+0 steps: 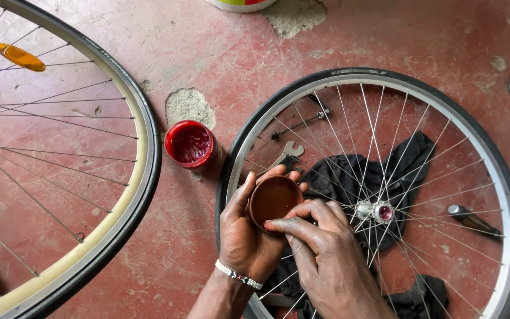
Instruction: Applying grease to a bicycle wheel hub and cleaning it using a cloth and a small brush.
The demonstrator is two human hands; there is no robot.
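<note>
My left hand [243, 233] cups a small round brown lid [274, 199], its hollow side up, over the rim of a bicycle wheel [444, 100] lying flat on the floor. My right hand [326, 254] rests beside it, its red-smeared forefinger touching the lid's lower edge. An open red tub of red grease [190, 145] stands on the floor just left of the wheel. The wheel's hub [378, 211] shows red grease at its centre and lies to the right of my hands.
A black cloth [355, 177] lies under the spokes. A flat spanner [287, 153], a thin tool [302, 124] and a screwdriver [473, 220] lie inside the wheel. A second wheel [131, 195] with an orange reflector [20, 57] lies left. A white container [240, 5] stands at the top.
</note>
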